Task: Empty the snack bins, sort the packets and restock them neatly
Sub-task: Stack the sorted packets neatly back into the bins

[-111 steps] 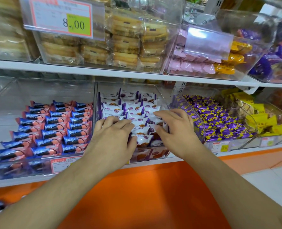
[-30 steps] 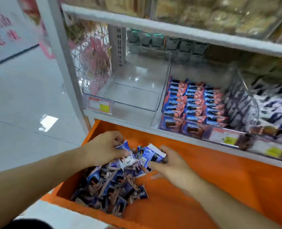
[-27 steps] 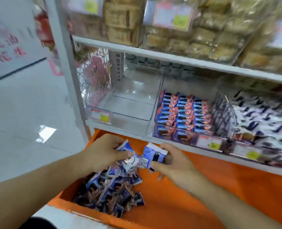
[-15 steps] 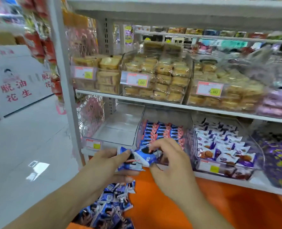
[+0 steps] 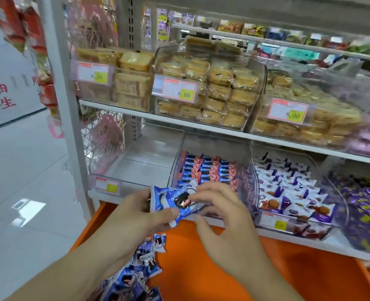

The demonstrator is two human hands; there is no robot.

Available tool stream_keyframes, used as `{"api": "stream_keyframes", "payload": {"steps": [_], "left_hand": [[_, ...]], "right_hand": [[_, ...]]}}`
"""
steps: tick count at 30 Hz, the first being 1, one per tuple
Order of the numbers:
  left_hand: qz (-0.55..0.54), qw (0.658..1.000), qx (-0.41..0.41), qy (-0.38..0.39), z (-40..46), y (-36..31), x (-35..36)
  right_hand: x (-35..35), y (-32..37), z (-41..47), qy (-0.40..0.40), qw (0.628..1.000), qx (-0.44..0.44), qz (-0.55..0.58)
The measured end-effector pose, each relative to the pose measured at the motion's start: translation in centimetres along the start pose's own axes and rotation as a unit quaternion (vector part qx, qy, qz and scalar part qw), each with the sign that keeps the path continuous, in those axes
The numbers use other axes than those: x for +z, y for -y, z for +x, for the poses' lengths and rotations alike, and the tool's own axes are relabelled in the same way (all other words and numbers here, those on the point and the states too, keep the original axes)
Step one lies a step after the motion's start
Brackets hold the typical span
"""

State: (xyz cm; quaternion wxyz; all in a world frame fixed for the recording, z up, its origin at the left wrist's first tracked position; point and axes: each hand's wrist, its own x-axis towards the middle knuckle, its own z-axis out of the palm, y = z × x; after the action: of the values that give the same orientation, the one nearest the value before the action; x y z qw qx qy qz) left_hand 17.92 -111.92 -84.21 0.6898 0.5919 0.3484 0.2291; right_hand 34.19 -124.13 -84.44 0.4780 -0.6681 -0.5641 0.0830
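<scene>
A blue-and-white snack packet (image 5: 171,203) is held in front of the lower shelf. My left hand (image 5: 136,216) grips its left end, thumb over the wrapper. My right hand (image 5: 221,211) pinches its right end with curled fingers. Below the hands, a loose heap of the same blue packets (image 5: 136,272) lies on the orange ledge (image 5: 201,263). Behind the hands, the leftmost clear bin (image 5: 136,161) on the lower shelf holds nothing. The bin to its right (image 5: 210,168) holds neat rows of blue-and-red packets.
Further right stand a bin of white-and-purple packets (image 5: 288,187) and one of purple-and-yellow packets (image 5: 366,205). The shelf above carries clear bins of yellow cakes (image 5: 208,88) with price tags. A white upright post (image 5: 64,101) and open floor (image 5: 23,192) lie to the left.
Both hands have lifted blue packets from the heap on the orange ledge up to the lower shelf's height. The view has tilted upward and moved closer to the shelves.
</scene>
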Motion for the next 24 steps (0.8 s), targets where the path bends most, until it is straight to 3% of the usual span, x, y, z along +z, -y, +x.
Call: {"api": "stream_keyframes", "payload": {"steps": [3, 8, 19, 24], "left_hand": [[0.048, 0.999, 0.014, -0.006, 0.1, 0.1, -0.6], [0.094, 0.995, 0.040, 0.008, 0.1, 0.0, -1.0], [0.094, 0.994, 0.040, 0.043, -0.5, -0.2, -1.7], [0.111, 0.989, 0.063, 0.068, -0.8, 0.1, -1.0]], "right_hand": [[-0.1, 0.2, 0.5, -0.012, 0.995, 0.071, 0.065], [-0.2, 0.1, 0.8, 0.051, 0.980, 0.166, 0.098], [0.0, 0.3, 0.5, 0.009, 0.975, 0.157, 0.158], [0.8, 0.4, 0.3, 0.002, 0.987, 0.136, 0.084]]}}
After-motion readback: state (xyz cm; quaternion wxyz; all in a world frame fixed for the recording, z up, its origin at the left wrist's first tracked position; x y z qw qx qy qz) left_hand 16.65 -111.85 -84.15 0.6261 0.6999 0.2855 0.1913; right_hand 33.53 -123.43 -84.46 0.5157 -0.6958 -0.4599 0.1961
